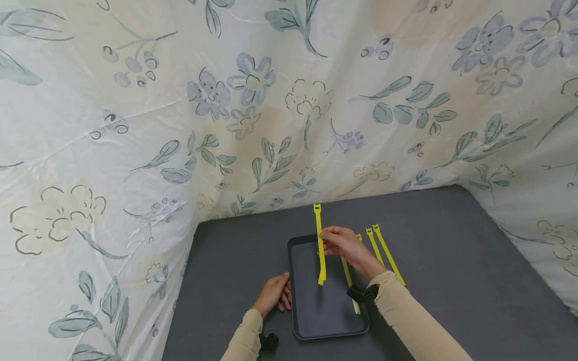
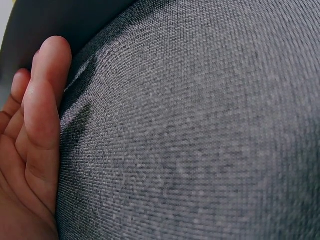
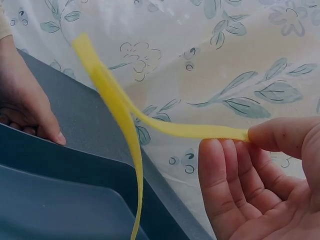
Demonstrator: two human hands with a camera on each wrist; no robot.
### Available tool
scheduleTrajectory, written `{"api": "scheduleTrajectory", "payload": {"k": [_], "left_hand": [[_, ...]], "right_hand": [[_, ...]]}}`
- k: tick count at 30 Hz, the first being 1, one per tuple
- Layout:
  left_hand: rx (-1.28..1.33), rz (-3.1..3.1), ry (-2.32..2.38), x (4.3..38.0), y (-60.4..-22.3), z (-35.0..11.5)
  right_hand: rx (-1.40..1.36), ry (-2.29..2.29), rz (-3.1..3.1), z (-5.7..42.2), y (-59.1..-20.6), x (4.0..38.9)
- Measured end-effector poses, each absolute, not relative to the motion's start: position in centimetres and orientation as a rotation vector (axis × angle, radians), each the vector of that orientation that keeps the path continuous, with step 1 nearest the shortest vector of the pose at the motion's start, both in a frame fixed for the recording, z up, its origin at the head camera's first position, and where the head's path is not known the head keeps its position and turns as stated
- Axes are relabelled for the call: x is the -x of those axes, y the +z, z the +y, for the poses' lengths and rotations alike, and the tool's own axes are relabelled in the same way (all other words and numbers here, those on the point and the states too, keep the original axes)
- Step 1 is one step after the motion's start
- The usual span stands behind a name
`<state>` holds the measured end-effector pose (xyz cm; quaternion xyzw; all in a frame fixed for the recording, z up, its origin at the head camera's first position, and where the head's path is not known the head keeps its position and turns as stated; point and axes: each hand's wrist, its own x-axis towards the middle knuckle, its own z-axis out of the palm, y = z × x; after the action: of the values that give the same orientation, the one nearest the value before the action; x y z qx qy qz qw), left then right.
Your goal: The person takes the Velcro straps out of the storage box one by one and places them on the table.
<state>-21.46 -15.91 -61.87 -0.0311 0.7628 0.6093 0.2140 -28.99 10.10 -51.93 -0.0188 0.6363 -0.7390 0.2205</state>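
My right hand [image 1: 343, 245] pinches a yellow hook-and-loop cable tie [image 1: 322, 265] between thumb and fingertips, over a dark rectangular tray [image 1: 311, 316]. The tie's slotted head points to the back in the head view. In the right wrist view the yellow cable tie [image 3: 175, 130] runs from my fingertips to a spot where two yellow lengths meet, one hanging downward. My left hand [image 1: 273, 293] rests on the grey table at the tray's left side, fingers loosely bent and holding nothing. The left wrist view has its fingers [image 2: 42, 115] against the cloth-like surface.
Another yellow cable tie [image 1: 347, 276] lies along the tray's right side, partly hidden by my right hand and wrist. Two more, a left tie [image 1: 374, 244] and a right tie [image 1: 389, 256], lie on the table [image 1: 433, 235] right of the tray. Floral fabric [image 1: 289, 125] hangs behind.
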Motion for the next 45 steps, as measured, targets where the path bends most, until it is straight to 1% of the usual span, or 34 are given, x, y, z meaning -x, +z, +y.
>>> {"api": "scheduleTrajectory", "payload": {"k": [15,31,45], "left_hand": [[0.077,2.123,1.66,21.1,-61.9,-16.3],[0.098,2.125,1.666,21.6,-62.0,-16.0],[0.101,2.135,1.661,22.0,-61.6,-16.1]], "right_hand": [[0.067,-2.047,1.807,11.2,-51.3,28.4],[0.055,-2.1,1.798,12.5,-50.9,29.4],[0.058,-2.121,1.766,12.1,-50.4,29.6]]}}
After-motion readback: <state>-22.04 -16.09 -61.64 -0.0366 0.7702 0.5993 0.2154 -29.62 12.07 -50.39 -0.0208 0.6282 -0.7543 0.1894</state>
